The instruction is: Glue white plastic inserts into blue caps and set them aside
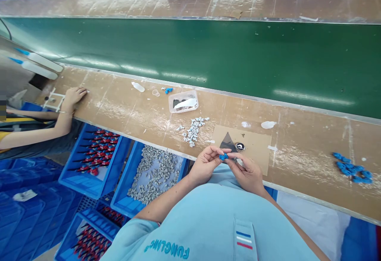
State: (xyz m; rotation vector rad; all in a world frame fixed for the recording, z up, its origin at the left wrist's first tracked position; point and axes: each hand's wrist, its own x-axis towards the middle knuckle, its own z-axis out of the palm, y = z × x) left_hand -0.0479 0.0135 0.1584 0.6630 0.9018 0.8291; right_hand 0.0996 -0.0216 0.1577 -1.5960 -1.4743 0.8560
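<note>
Holding 1 blue piece (223, 156): left grip (206, 163), right grip (249, 173).

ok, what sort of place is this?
Probably a factory assembly line: a long green strip, apparently a conveyor, runs along the worktop, with a blue bin of small grey parts alongside.

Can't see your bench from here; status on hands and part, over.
Left hand and right hand holding small knobbly blue plastic-looking part. Part by brown cardboard sheet's near side. No obstruction visible.
</note>
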